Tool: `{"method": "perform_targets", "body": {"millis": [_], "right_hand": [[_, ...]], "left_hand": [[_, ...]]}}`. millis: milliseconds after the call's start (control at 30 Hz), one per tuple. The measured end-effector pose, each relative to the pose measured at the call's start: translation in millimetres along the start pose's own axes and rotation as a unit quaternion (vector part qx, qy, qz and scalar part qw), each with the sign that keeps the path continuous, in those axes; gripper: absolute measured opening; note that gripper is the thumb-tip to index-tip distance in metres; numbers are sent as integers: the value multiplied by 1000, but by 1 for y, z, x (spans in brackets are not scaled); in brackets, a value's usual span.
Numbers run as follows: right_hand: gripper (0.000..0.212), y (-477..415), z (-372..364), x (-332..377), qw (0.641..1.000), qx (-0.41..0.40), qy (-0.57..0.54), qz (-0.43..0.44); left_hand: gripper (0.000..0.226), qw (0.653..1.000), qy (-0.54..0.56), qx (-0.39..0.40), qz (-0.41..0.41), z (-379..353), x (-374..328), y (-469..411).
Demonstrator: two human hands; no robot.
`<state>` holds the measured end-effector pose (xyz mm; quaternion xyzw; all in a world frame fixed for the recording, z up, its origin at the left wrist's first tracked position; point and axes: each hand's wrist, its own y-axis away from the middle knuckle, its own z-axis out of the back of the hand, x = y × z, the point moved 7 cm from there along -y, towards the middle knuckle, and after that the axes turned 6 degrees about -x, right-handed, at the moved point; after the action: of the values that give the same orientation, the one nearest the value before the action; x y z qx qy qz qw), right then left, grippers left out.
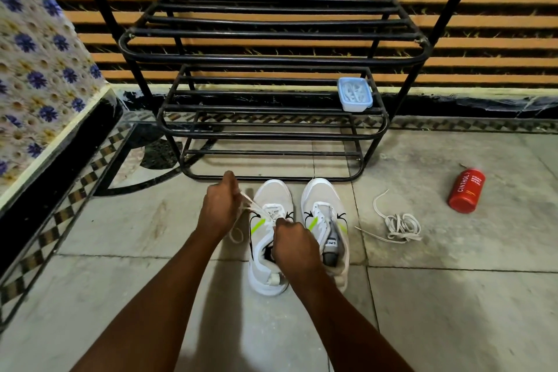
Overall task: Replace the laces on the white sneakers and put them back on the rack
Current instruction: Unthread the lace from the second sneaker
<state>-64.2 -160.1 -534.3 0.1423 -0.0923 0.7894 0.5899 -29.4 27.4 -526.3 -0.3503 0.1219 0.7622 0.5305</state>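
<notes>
Two white sneakers stand side by side on the floor, toes toward the black metal rack (271,136). My left hand (219,210) is closed on a white lace (253,205), pulled taut out to the left from the left sneaker (271,193). Over that shoe's opening, my right hand (294,243) pinches the lace near the eyelets. The right sneaker (321,199) has laces only in its front eyelets; its grey tongue shows. A loose pile of off-white laces (401,226) lies on the floor to the right.
A small clear box with a blue lid (354,95), holding white laces, sits on the rack's middle shelf at the right. A red can (466,190) lies on the tiles further right. A raised ledge with a patterned cloth (39,75) runs along the left.
</notes>
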Motion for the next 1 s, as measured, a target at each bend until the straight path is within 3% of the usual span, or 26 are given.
{"method": "perform_targets", "body": {"millis": [100,200,267,300,367,467,567,633,700,867,1000], "right_hand": [[28,-1,-1,1,1000,4,2,6],[36,-3,-3,-2,1000,5,8,4],[40,-3,-2,-5,1000,4,5,1],[41,-3,-2,-5,1000,5,1,0],[40,-3,-1,-3,1000,9,-4,1],[37,-6,0,-3,1000,6,-8,-12],[36,-7,-2,-6,1000,1,-10,-20],[34,-7,-2,-7,1000,1,-15,-27],[32,-8,-3,-9,999,-1,-19,-36],[33,-8,-4,-10,999,-14,-25,-38],[34,-13,0,-11,1000,-24,-9,-12]], "left_hand": [[20,973,204,-43,98,-7,1,13],[22,877,417,-37,235,-32,7,23],[22,821,493,-33,285,-43,4,27],[21,823,496,-28,276,-46,3,27],[21,873,439,6,212,-48,-1,22],[23,951,289,88,67,-48,-16,18],[23,985,115,107,-71,-45,-42,18],[15,990,-12,91,-109,-40,-49,16],[8,992,-67,83,-62,-32,-34,8],[18,985,10,164,-44,-28,4,-1],[68,962,-35,258,-79,-29,-3,7]]}}
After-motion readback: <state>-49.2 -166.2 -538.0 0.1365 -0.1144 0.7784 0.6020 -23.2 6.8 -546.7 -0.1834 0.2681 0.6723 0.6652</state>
